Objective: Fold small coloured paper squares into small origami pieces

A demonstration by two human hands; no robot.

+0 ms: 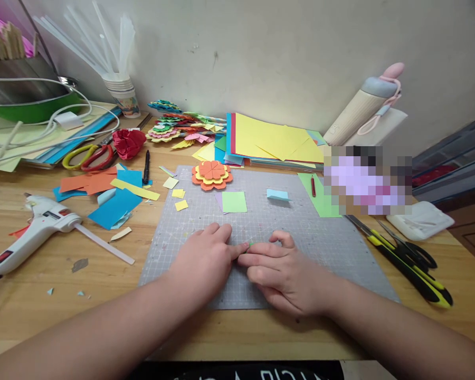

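Left hand (pixel 203 256), right hand (pixel 287 274): fingertips meeting over green paper (pixel 250 244); grip cannot be told. Layered flower (pixel 211 175), far-left corner of cutting mat (pixel 340 248): seemingly assembled. Green square (pixel 234 202): flat, apparently unworked.

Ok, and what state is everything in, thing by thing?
Left hand: index finger extended, at the small green piece
Right hand: fingers bent, close to that fingertip
Small green piece: mostly hidden by fingers
Light blue paper: folded, partly open
Light green square: lying flat
Layered flower: lying on the cutting mat
Glue gun: on its side, stick protruding
Utility knife: blade seems extended
Black scissors: open or shut unclear
Paper cups: nested
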